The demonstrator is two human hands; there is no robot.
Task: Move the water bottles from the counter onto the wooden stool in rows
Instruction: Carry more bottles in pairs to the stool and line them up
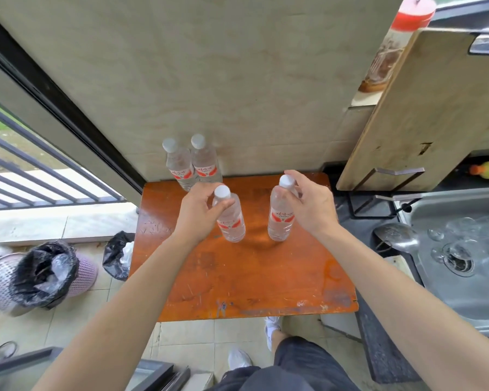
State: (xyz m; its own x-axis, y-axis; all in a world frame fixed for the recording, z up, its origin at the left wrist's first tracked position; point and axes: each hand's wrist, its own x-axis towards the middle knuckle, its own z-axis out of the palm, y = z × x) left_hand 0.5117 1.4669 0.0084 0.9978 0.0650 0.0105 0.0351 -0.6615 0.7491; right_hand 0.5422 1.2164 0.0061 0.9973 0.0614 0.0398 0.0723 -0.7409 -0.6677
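Two clear water bottles with white caps and red labels stand side by side at the far left edge of the orange-brown wooden stool [237, 277]: one on the left [178, 165], one on the right [205, 162]. My left hand [201, 213] grips the neck of a third bottle [232, 224], which stands upright on the stool's middle. My right hand [311, 204] holds the neck of a fourth bottle [280, 221], upright just to the right of the third.
A steel sink [463, 277] with glassware and a ladle [398, 235] lies at the right. An open cabinet door [421, 108] hangs above the stool's right corner. A lined pink bin [40, 275] and a black bag [119, 255] sit on the floor at the left.
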